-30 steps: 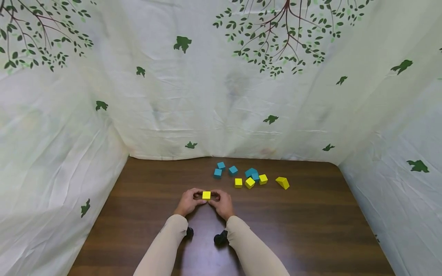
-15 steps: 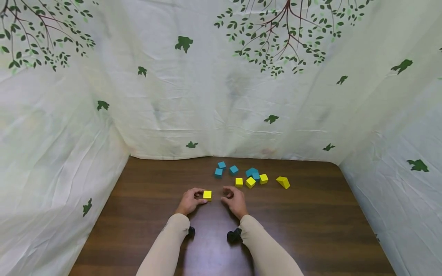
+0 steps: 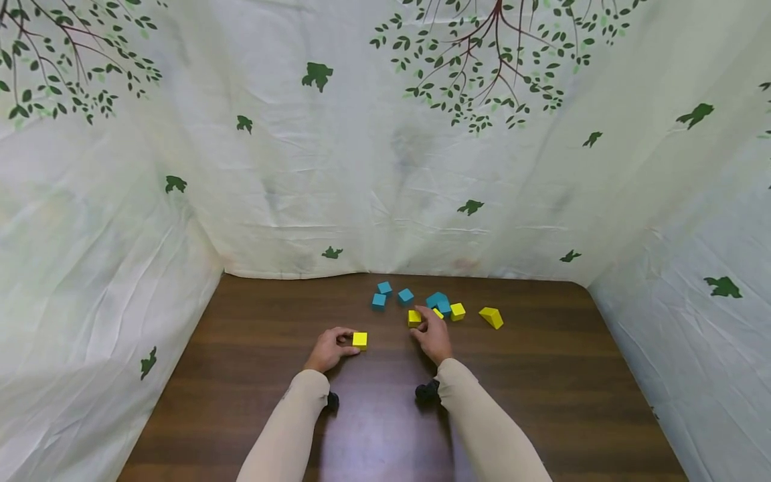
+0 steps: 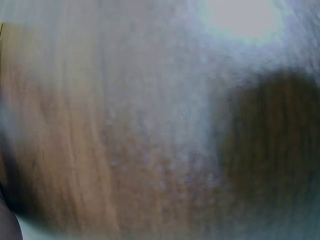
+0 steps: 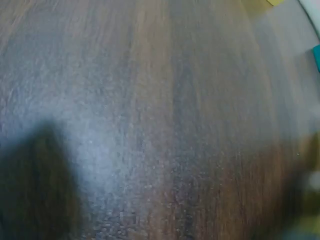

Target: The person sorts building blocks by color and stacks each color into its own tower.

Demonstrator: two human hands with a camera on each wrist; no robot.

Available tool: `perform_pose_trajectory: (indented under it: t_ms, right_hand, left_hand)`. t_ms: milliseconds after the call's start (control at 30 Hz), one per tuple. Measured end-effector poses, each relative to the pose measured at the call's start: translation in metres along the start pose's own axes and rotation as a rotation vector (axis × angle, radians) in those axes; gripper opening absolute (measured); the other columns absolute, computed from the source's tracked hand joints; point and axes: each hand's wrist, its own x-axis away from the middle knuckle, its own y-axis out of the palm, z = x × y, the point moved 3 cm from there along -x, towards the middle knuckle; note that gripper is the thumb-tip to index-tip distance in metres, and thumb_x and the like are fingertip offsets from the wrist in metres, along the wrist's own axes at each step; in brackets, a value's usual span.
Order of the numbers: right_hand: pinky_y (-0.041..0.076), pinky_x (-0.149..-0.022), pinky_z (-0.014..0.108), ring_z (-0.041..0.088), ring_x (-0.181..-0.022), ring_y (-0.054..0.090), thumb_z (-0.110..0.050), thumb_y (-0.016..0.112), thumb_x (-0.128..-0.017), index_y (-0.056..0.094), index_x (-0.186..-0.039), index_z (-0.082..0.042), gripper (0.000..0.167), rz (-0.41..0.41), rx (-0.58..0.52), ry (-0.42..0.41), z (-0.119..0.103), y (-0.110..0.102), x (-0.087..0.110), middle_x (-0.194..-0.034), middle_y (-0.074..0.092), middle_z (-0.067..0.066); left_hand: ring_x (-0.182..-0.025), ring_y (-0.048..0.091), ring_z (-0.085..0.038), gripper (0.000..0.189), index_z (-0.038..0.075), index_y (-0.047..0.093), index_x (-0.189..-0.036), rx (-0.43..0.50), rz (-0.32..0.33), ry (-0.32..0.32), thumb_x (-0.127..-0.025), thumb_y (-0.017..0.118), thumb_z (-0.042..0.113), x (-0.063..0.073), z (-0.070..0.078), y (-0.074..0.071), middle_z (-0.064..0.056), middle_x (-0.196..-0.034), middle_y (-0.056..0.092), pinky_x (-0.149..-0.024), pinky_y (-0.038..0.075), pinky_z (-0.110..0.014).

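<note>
Yellow cube point(image 3: 359, 341): pinched by left hand point(image 3: 326, 350) | right hand point(image 3: 435, 339): fingers parted, beside second cube point(image 3: 413, 318)

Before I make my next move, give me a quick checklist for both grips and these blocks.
1. Left grip on the nearest yellow cube: ok, thumb and fingers are at it.
2. Right grip touching the far-left yellow cube: cannot tell.
3. Middle yellow cube fully visible in the head view: not ok, the right grip partly covers it.
4. Yellow wedge apart from both grips: ok.
5. Right wrist view sharp: not ok, mostly blurred tabletop.
</note>
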Motion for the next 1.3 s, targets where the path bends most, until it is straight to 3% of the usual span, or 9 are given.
perform_pose_trajectory:
  t_ms: [267, 567, 833, 1000, 1300]
  right_hand:
    - [0.049, -0.071, 0.032, 0.019, -0.074, 0.052, 0.006, 0.072, -0.082, 0.064, -0.12, 0.001, 0.039, 0.023, 0.021, 0.028, -0.003, 0.001, -0.003, -0.115, 0.061, 0.014]
    - [0.052, -0.077, 0.036, 0.019, -0.076, 0.053, 0.004, 0.073, -0.081, 0.064, -0.121, 0.0, 0.042, -0.021, 0.027, 0.119, 0.004, 0.007, 0.005, -0.092, 0.062, 0.009]
    - [0.053, -0.08, 0.04, 0.023, -0.081, 0.058, 0.005, 0.074, -0.08, 0.064, -0.119, 0.001, 0.04, -0.016, -0.013, 0.133, 0.004, 0.01, 0.009, -0.095, 0.064, 0.013]
    - [0.053, -0.083, 0.04, 0.025, -0.088, 0.06, 0.004, 0.073, -0.081, 0.065, -0.119, 0.0, 0.039, -0.071, -0.03, 0.107, 0.0, 0.02, 0.012, -0.104, 0.066, 0.014]
    - [0.055, -0.079, 0.036, 0.023, -0.087, 0.062, 0.005, 0.074, -0.08, 0.066, -0.117, 0.0, 0.038, -0.142, -0.1, 0.066, -0.016, 0.043, 0.023, -0.098, 0.065, 0.013]
  left_hand:
    - [-0.096, 0.056, -0.026, 0.039, 0.0, 0.067, -0.114, -0.006, -0.015, -0.009, -0.079, 0.08, 0.012, -0.004, 0.001, 0.0, -0.012, -0.107, 0.064, -0.086, 0.047, -0.043]
    - [-0.094, 0.055, -0.025, 0.038, 0.0, 0.068, -0.111, -0.003, -0.004, -0.003, -0.077, 0.081, 0.012, -0.003, -0.003, 0.002, -0.01, -0.105, 0.064, -0.084, 0.046, -0.041]
    - [-0.094, 0.054, -0.025, 0.038, 0.001, 0.068, -0.112, 0.005, -0.008, -0.006, -0.078, 0.081, 0.012, -0.001, -0.004, 0.002, -0.01, -0.105, 0.063, -0.084, 0.046, -0.042]
    - [-0.094, 0.055, -0.024, 0.038, 0.002, 0.069, -0.111, 0.001, -0.006, -0.001, -0.077, 0.081, 0.013, -0.001, -0.005, 0.001, -0.009, -0.106, 0.063, -0.084, 0.046, -0.041]
    - [-0.095, 0.056, -0.025, 0.038, 0.002, 0.069, -0.112, 0.001, 0.0, 0.001, -0.078, 0.081, 0.013, -0.002, -0.005, 0.001, -0.009, -0.108, 0.064, -0.085, 0.047, -0.042]
